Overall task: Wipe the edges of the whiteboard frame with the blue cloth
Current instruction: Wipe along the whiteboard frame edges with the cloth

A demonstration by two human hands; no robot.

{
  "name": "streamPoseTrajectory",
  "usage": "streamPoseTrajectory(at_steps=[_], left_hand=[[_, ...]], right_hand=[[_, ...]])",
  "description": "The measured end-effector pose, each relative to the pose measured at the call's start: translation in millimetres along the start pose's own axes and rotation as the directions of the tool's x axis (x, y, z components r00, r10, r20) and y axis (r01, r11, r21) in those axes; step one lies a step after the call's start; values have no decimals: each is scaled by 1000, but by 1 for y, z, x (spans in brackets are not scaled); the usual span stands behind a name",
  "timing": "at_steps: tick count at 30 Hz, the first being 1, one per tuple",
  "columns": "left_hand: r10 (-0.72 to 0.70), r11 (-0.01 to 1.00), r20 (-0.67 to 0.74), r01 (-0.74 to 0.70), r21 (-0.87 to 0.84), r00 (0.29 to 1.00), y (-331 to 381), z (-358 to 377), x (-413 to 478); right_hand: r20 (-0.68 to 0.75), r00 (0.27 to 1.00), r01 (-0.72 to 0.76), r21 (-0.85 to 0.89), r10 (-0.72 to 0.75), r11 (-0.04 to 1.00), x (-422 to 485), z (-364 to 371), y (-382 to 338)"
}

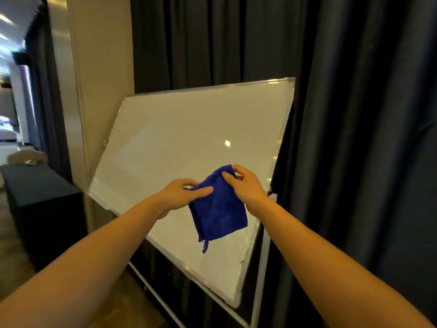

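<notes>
A blue cloth (218, 209) hangs folded in front of the whiteboard (189, 133), with a small loop dangling from its lower corner. My left hand (182, 194) pinches its upper left corner and my right hand (246, 185) pinches its upper right corner. The whiteboard is tilted on its stand, its thin silver frame (212, 87) running round a blank white surface. Both hands are held off the board, over its lower right part.
Dark curtains (354, 114) hang behind and to the right of the board. A beige pillar (99, 67) stands at the left. A dark covered table (40, 200) sits at the lower left. The stand's white leg (261, 268) runs down below the board's right edge.
</notes>
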State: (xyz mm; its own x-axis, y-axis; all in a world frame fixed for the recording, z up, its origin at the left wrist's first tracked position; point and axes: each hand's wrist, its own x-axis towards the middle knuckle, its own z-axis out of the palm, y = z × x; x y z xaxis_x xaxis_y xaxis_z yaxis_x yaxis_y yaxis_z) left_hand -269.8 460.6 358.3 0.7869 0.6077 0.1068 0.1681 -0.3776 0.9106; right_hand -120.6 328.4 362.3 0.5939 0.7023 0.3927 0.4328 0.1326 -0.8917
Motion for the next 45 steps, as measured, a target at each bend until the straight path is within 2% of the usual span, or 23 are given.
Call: streamPoseTrajectory(at_steps=[3, 7, 10, 12, 14, 16, 17, 20, 22, 24, 26, 27, 29, 31, 32, 33, 34, 36, 38, 40, 42, 43, 45], left_hand=[[48, 997, -62, -44, 63, 997, -10, -23, 32], [87, 970, -66, -99, -224, 994, -15, -59, 96], [24, 908, -86, -58, -415, 996, -14, -78, 170], [-10, 868, -123, -53, -494, 992, -5, -85, 211], [-18, 799, -107, -50, -599, 994, 8, -99, 261], [70, 691, -26, -67, -720, 997, 18, -120, 298], [129, 688, 24, -71, -722, 991, 21, -132, 318], [304, 819, 181, -159, -551, 935, 23, -155, 370], [367, 879, 196, -270, -393, 909, 23, -161, 404], [449, 884, 159, -412, -219, 879, 23, -165, 439], [553, 828, 103, -559, 38, 827, 22, -171, 477], [614, 763, 83, -617, 193, 785, 21, -178, 500], [739, 593, 77, -701, 395, 669, 24, -191, 544], [785, 531, 88, -740, 414, 613, 31, -206, 580], [781, 544, 103, -751, 374, 617, 34, -217, 606], [748, 607, 114, -743, 282, 654, 39, -223, 620], [705, 687, 141, -718, 107, 695, 46, -230, 638], [636, 759, 217, -551, -346, 740, 55, -243, 669], [617, 711, 291, -360, -604, 731, 66, -245, 694], [624, 671, 227, -363, -646, 748, 76, -242, 718], [672, 656, 51, -562, -505, 739, 90, -239, 744], [722, 628, -50, -684, -372, 690, 96, -238, 753], [818, 535, -194, -840, -94, 542, 108, -243, 772]], right_hand=[[7, 999, 53, -82, -52, 995, 35, 18, -2], [-40, 996, 76, -72, -79, 995, 100, 31, 4], [-53, 998, -11, 142, 18, 990, 161, 44, 8], [71, 995, -86, 361, 65, 928, 194, 44, 5], [193, 981, -104, 472, 12, 876, 239, 43, 6], [212, 976, -32, 374, -52, 927, 275, 41, 2], [166, 984, 10, 312, -65, 950, 295, 41, 1], [-14, 998, 61, 216, -60, 975, 352, 39, 4], [-61, 996, 68, 155, -59, 986, 384, 36, 9], [-37, 998, 60, 38, -59, 997, 412, 34, 16], [-24, 996, 73, -232, -81, 970, 439, 34, 21], [-35, 992, 94, -412, -118, 906, 456, 35, 23], [-44, 970, 140, -701, -238, 699, 485, 38, 19], [-37, 939, 155, -842, -341, 517, 509, 41, 13], [-72, 925, 125, -871, -374, 476, 527, 45, 12], [-119, 918, 107, -845, -379, 524, 536, 43, 9], [-184, 919, 100, -746, -349, 659, 548, 43, 6], [-271, 943, 101, -325, -195, 940, 575, 50, -1], [-329, 937, 122, -12, -119, 993, 598, 62, -7], [-453, 885, 144, 42, -109, 989, 624, 73, -7], [-548, 812, 141, -153, -203, 978, 648, 78, -10], [-552, 772, 116, -364, -314, 924, 654, 75, -14], [-430, 717, 31, -767, -549, 641, 671, 71, -26]])
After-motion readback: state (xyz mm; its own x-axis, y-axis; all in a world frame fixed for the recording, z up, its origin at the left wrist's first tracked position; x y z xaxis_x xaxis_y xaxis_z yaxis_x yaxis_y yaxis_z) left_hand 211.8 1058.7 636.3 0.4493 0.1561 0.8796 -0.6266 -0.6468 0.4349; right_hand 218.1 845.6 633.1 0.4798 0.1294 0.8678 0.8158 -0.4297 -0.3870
